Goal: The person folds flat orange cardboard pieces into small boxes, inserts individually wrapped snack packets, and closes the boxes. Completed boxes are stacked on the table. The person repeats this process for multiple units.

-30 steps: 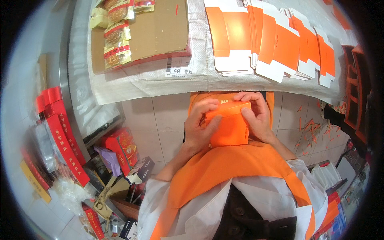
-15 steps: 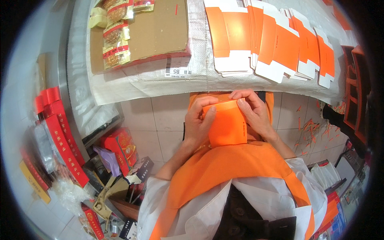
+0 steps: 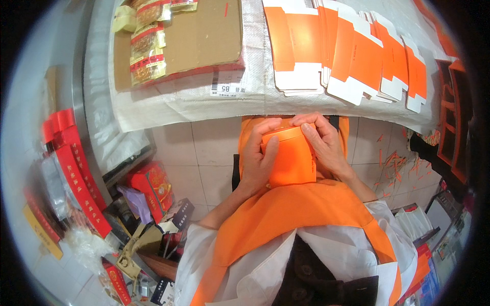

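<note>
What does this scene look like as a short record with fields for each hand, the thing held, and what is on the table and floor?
left hand: left hand grips the orange box on its left side
right hand: right hand presses the box's top flap and right side
box state: folded up, held over the lap
table: flat orange box blanks fanned out; brown cardboard sheet with wrapped snack packs
floor, left: red boxes

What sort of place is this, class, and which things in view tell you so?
Probably a small packing workshop: flat orange box blanks lie fanned on a covered table, both hands fold an orange box, and red packaging crowds the floor.
</note>
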Demonstrator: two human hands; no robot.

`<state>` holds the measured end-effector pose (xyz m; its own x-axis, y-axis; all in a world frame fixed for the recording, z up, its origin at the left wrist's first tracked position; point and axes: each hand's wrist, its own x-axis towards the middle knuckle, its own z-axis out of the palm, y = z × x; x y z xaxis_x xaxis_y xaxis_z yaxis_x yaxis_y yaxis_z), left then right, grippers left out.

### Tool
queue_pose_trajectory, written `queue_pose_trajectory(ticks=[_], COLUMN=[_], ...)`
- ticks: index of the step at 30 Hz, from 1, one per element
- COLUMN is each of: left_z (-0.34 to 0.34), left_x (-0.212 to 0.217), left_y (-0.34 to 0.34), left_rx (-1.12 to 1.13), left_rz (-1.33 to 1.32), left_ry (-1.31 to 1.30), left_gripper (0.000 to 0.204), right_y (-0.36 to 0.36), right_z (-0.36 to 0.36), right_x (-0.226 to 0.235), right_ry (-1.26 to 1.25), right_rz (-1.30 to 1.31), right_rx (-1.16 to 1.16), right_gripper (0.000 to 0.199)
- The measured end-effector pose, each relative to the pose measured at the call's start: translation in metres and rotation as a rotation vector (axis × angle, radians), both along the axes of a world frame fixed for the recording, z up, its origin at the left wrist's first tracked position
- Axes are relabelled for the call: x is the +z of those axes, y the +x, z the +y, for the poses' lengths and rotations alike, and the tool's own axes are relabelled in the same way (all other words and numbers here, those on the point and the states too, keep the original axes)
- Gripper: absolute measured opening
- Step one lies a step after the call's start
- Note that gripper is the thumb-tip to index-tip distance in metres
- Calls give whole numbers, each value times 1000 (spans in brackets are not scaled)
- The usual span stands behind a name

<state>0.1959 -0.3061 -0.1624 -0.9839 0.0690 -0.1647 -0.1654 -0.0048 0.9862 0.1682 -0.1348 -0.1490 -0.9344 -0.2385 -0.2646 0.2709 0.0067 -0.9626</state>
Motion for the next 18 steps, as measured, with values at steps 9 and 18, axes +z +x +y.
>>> queue_pose_trajectory(ticks=[9,18], left_z=[2,9], left_x=[-2,0], left_y=[0,4], left_rx=[-42,22], left_rz=[125,135], left_ry=[-90,-140], left_gripper=[21,23], right_y=[1,-1], right_z=[4,3], right_x=[2,4], right_ry=[-68,19], right_rz=[-5,2], right_rx=[44,79], right_gripper=[19,21])
